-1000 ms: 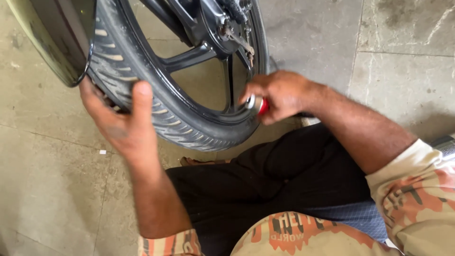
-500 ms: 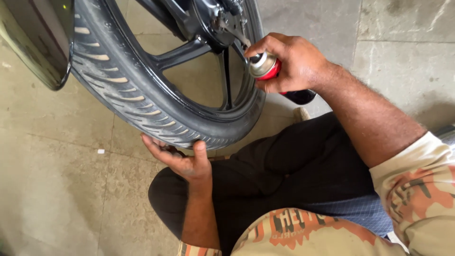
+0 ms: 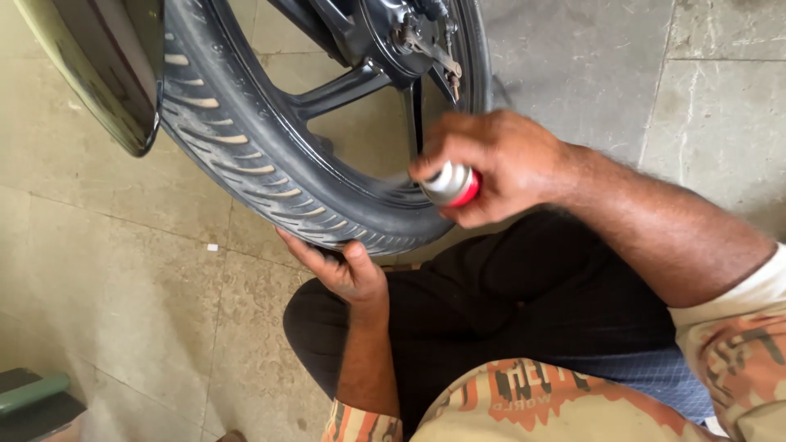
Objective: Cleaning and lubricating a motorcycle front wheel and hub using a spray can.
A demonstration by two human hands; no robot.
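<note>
A black motorcycle tyre point(image 3: 246, 147) on a dark spoked wheel point(image 3: 344, 86) fills the upper middle of the head view. My left hand point(image 3: 340, 266) cups the tyre's underside, palm up, fingers against the tread. My right hand point(image 3: 491, 164) grips a spray can point(image 3: 450, 185) with a silver top and red band, its nozzle pointing left at the inner rim. The hand is blurred. The hub with metal parts point(image 3: 417, 41) sits above the can.
A dark mudguard point(image 3: 98, 82) hangs at the upper left. Beige and grey floor tiles point(image 3: 123, 270) lie around. My black-trousered legs point(image 3: 508, 311) are folded under the wheel. A green and black object point(image 3: 33, 397) sits at the bottom left corner.
My left hand slid from the tyre's left side down to its underside. My right hand rose toward the hub with the can, then dropped back to the lower rim.
</note>
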